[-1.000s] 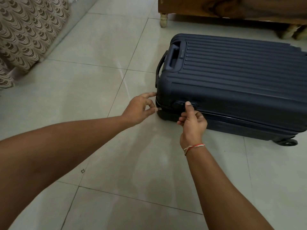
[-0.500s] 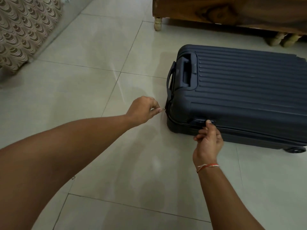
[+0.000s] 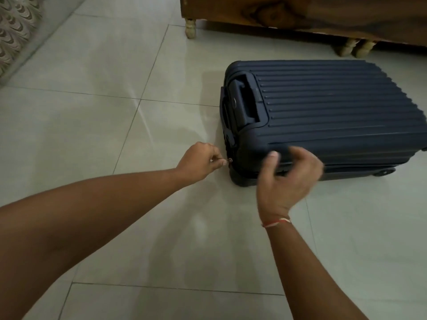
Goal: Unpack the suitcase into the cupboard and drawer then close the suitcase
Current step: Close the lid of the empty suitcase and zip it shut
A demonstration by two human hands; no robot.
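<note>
A dark blue ribbed hard-shell suitcase [image 3: 335, 116] lies flat on the tiled floor, lid down, its retracted pull handle [image 3: 240, 105] at the left end. My left hand [image 3: 198, 163] pinches a small metal zipper pull [image 3: 227, 160] at the case's near-left corner. In front of the near side, my right hand [image 3: 288, 179] hovers with fingers spread and slightly blurred, holding nothing. A red and white thread band circles that wrist. The seam behind the right hand is hidden.
A dark wooden piece of furniture [image 3: 300, 12] on short turned legs stands just behind the suitcase. Patterned fabric [image 3: 16, 31] hangs at the far left. Pale floor tiles [image 3: 92, 135] spread around the case, and one suitcase wheel [image 3: 384, 172] shows at the near right.
My right hand has let go of the suitcase's near edge and opened up. My left hand keeps its pinch on the zipper pull at the corner. The view has shifted left.
</note>
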